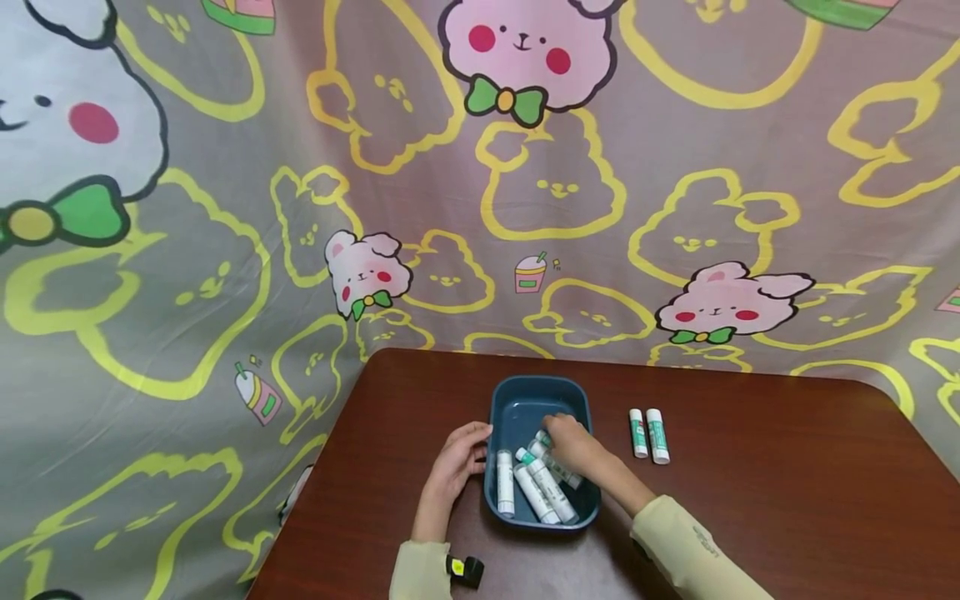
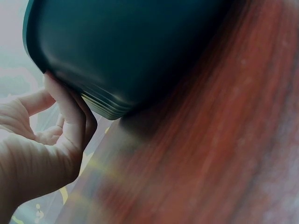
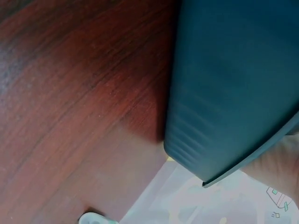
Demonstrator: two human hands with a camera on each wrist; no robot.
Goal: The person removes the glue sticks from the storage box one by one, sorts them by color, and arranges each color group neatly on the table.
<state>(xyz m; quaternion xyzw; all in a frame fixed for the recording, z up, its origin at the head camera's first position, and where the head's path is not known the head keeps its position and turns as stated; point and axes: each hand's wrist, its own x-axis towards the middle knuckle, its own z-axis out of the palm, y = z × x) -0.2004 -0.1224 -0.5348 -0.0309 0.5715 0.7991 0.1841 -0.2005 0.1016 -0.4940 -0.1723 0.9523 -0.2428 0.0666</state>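
Work in hand: white, green-labelled cylindrical glue sticks being handled at a dark teal rectangular plastic tub [image 1: 504,398] that stands near the middle of the dark red-brown wooden table [image 1: 787,508].

Left hand [image 1: 459,460]: rests against the tub's left wall, fingers [image 2: 70,109] loosely bent with their tips on the outer rim, as the left wrist view confirms. It steadies the tub rather than gripping anything.

Right hand [image 1: 570,442]: reaches inside the tub, over its right half, fingers curled down onto a glue stick [image 1: 542,437] at the top of the pile. Whether the stick is pinched or only touched cannot be told; the right wrist view shows only the tub's outer wall and bare table.

Count: about four or five sticks lie in the tub's near half [image 1: 542,492], roughly parallel, one [image 1: 505,483] apart along the left wall. Two more sticks [image 1: 648,433] lie side by side on the table just to the right of the tub, outside it.

Assessment: by appearance, most sticks are in the tub and two remain outside. The pictures alone do not settle whether sticks are going in or coming out; if going in, the job is well past halfway, with the pair on the table left.
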